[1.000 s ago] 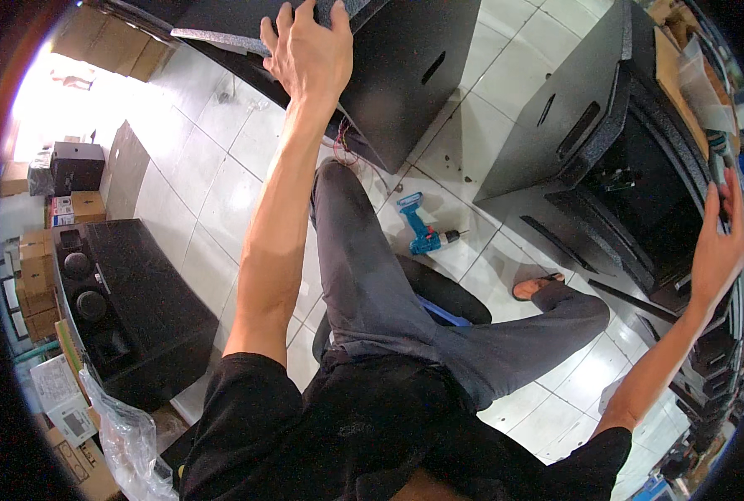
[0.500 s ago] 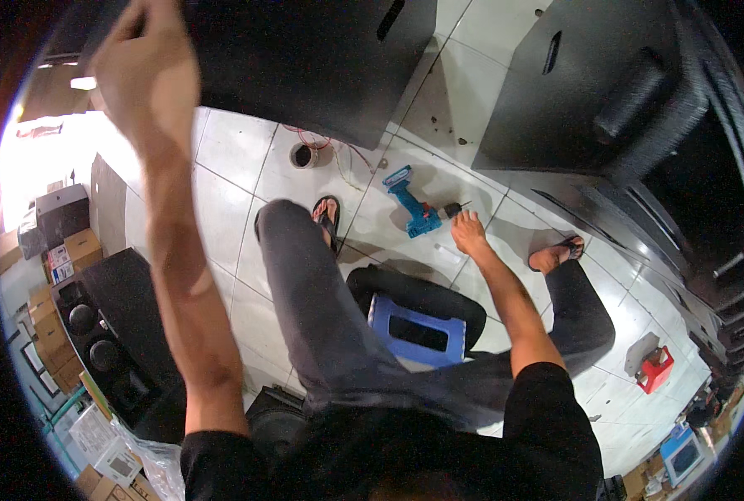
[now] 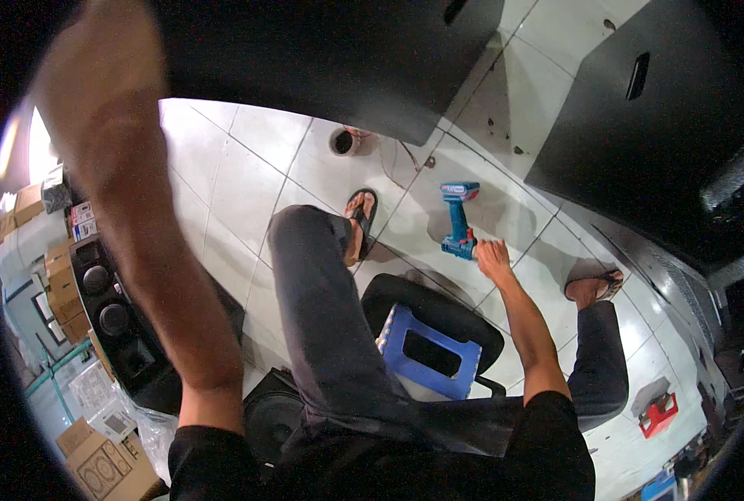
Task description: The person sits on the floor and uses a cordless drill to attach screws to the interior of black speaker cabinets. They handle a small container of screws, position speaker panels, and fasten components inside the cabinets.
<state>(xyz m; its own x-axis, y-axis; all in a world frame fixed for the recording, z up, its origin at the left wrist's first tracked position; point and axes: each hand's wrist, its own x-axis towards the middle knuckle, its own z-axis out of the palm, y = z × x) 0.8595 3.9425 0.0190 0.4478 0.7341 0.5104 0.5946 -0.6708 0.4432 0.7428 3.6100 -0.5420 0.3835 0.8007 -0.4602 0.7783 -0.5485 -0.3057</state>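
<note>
My right hand is closed around the front end of a teal cordless drill with red accents. The drill's battery end points away from me, and the fingers cover its chuck. My left hand reaches up to the far left, close to the camera, beside a large black cabinet. It is dark and blurred, and its fingers cannot be made out. Below the drill, between my legs, is a blue folding step stool with a dark opening in its top, beside a black rounded seat.
A second black cabinet stands at the far right. A small round pot and thin red wires lie on the tiled floor. Speakers and cardboard boxes line the left. A red object sits at the right.
The drill has turned in my right hand's grip, its battery end swinging from the far left to straight away from me. My left arm looms larger and higher; the whole view has shifted.
</note>
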